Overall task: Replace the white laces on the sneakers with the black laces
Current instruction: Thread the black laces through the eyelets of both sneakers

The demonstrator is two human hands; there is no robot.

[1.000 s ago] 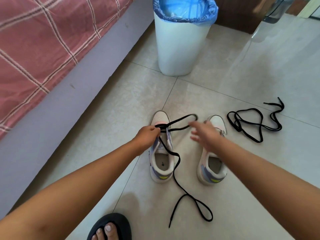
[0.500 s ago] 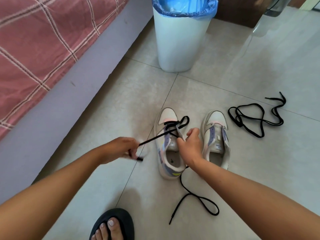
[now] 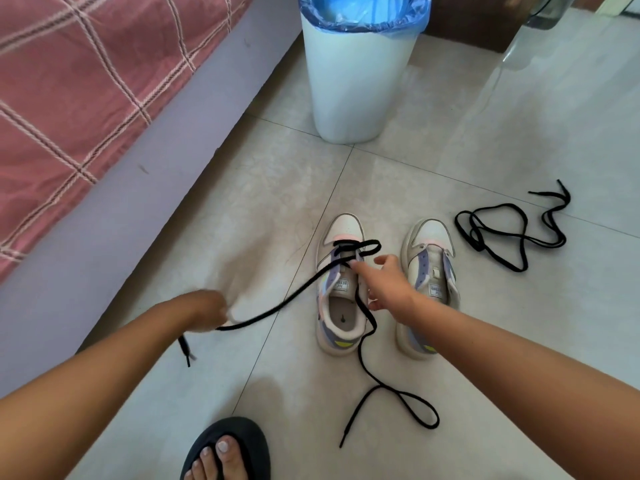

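Two white sneakers with purple and pink panels stand side by side on the tiled floor. The left sneaker (image 3: 341,292) has a black lace (image 3: 277,308) threaded through its front eyelets. My left hand (image 3: 204,311), blurred, is shut on one end of that lace and holds it stretched out to the left. The lace's other end trails loose on the floor (image 3: 394,396) in front of the shoe. My right hand (image 3: 388,284) rests fingers apart on the left sneaker's tongue, one finger pressing near the eyelets. The right sneaker (image 3: 431,282) has no lace. A second black lace (image 3: 512,230) lies coiled to its right.
A white bin (image 3: 356,74) with a blue liner stands behind the shoes. A bed with a red checked cover (image 3: 79,84) and grey frame (image 3: 131,188) runs along the left. My foot in a black sandal (image 3: 225,452) is at the bottom edge.
My left hand has pulled the lace end further out to the left and down. My right hand has shifted from the shoe's side onto the tongue, fingers spread.
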